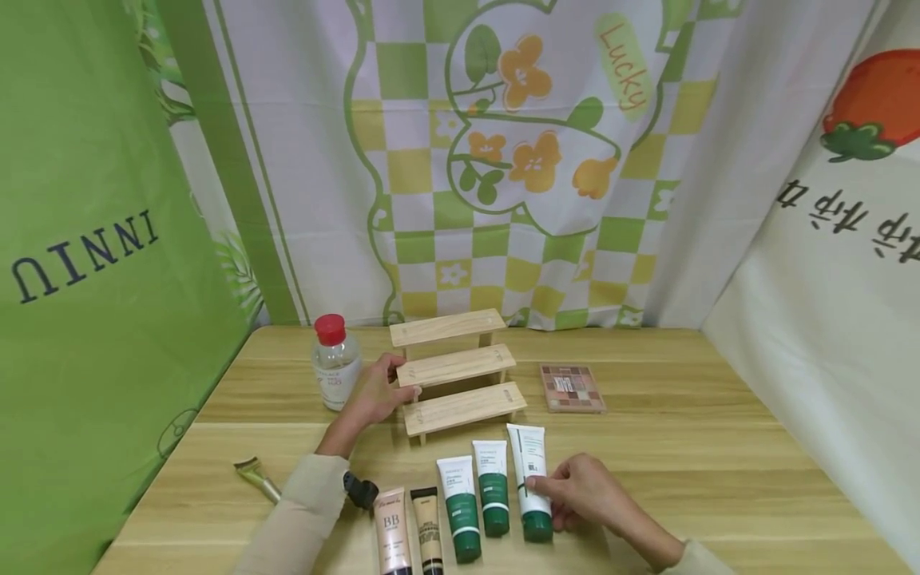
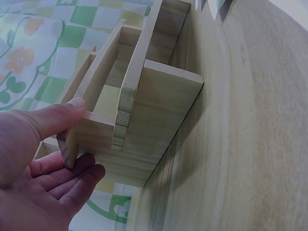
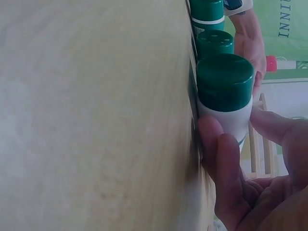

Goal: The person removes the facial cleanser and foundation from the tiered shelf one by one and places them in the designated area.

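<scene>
In the head view a three-step wooden display stand (image 1: pixel 454 367) stands at mid-table. My left hand (image 1: pixel 375 391) pinches the left end of its middle board; the left wrist view has the thumb (image 2: pixel 55 117) on top and the fingers beneath. Lower right, my right hand (image 1: pixel 592 491) holds a white squeeze tube (image 1: pixel 529 463) with a green cap, which lies on the table. Seen by the right wrist camera, thumb and fingers grip that tube's sides just behind its cap (image 3: pixel 224 82). Beside it lie two white-and-green tubes (image 1: pixel 492 471) (image 1: pixel 458 487).
A beige BB cream tube (image 1: pixel 392 527) and a black-capped tan tube (image 1: pixel 428 523) lie near the front edge. A red-capped clear bottle (image 1: pixel 338 375) stands left of the stand, an eyeshadow palette (image 1: pixel 571 389) right of it. A gold-green tube (image 1: pixel 256 479) lies by the left sleeve.
</scene>
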The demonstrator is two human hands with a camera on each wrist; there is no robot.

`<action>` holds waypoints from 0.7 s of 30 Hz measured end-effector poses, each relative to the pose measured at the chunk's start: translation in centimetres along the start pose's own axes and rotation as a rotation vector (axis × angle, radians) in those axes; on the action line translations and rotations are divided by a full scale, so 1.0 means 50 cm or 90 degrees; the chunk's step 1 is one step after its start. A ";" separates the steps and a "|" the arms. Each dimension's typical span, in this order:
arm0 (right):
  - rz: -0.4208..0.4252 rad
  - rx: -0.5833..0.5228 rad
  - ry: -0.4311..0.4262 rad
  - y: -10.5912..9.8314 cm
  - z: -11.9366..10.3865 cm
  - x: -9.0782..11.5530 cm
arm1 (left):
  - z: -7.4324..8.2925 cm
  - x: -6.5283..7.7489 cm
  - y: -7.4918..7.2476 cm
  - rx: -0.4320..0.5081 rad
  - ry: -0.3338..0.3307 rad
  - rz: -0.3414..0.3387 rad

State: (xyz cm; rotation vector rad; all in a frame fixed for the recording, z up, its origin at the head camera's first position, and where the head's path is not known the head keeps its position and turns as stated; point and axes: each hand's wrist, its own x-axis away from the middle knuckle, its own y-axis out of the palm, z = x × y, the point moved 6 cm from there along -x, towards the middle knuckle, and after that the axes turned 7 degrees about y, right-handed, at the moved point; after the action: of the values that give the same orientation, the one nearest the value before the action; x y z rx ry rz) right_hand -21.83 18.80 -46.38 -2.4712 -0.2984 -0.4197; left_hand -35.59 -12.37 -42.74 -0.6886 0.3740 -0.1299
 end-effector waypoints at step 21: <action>0.091 0.065 -0.035 -0.046 -0.026 0.000 | -0.010 0.009 -0.003 -0.023 -0.037 -0.022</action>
State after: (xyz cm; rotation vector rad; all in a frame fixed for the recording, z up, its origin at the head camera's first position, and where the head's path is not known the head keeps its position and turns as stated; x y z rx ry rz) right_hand -22.80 19.82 -44.16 -2.3883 -0.1592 -0.2700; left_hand -35.37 -12.88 -43.16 -0.7331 0.3087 -0.1357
